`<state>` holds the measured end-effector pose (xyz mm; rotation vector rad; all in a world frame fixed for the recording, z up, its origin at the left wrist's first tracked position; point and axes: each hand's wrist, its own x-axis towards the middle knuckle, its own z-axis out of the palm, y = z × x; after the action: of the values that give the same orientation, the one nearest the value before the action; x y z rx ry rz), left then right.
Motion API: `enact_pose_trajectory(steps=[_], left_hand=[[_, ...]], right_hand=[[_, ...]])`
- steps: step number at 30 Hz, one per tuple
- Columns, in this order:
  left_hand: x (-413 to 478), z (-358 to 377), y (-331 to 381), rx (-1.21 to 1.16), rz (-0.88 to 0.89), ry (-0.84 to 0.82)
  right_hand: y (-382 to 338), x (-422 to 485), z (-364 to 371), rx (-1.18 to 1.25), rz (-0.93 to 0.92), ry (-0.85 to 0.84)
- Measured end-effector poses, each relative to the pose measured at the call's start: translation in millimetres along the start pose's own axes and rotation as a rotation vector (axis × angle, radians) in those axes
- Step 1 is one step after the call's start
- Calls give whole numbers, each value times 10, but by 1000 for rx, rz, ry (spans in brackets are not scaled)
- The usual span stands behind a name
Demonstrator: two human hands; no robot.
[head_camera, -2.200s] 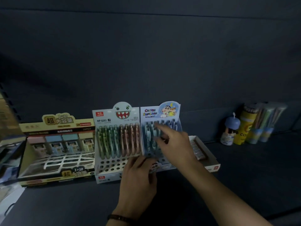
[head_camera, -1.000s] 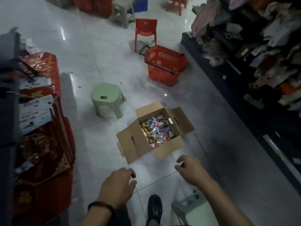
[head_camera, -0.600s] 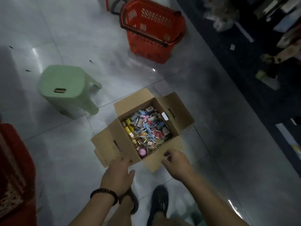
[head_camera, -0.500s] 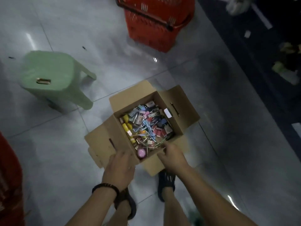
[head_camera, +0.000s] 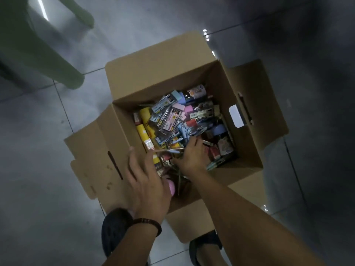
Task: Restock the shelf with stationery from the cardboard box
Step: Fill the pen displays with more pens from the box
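Head view: a grey tiled floor [head_camera: 48,208] carries an open cardboard box [head_camera: 153,73], its four flaps folded outward and its top wide open, with tile showing on every side. A green stool [head_camera: 38,54] stands at upper left, well apart from the box. Inside, loose stationery [head_camera: 172,116] is heaped across the bottom: carded pen packs, pink and blue blocks, and yellow tubes [head_camera: 144,120] along the left wall. The left hand [head_camera: 148,181], fingers straight and spread, lies over the rim of the near-left wall. The right hand [head_camera: 192,156] reaches into the heap near the middle, fingers buried among the packs; whether they grip anything cannot be told. A dark bracelet [head_camera: 148,222] circles the left wrist.
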<state>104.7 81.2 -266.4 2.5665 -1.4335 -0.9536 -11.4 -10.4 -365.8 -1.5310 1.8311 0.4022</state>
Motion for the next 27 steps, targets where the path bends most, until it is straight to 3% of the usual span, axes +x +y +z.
enact_pose_trajectory(steps=[12, 17, 20, 24, 27], left_hand=[[28, 101, 73, 76, -15, 61], [21, -16, 102, -15, -24, 82], [-39, -321, 230, -260, -76, 49], [-149, -1249, 656, -979, -311, -209], [-268, -2060, 842, -1150, -382, -294]], right_hand=[[130, 57, 72, -272, -332, 48], [115, -41, -179, -140, -324, 85], [-41, -370, -544, 67, -260, 67], [-479, -1178, -1259, 168, -290, -65], [-950, -1925, -1881, 188, -377, -116]])
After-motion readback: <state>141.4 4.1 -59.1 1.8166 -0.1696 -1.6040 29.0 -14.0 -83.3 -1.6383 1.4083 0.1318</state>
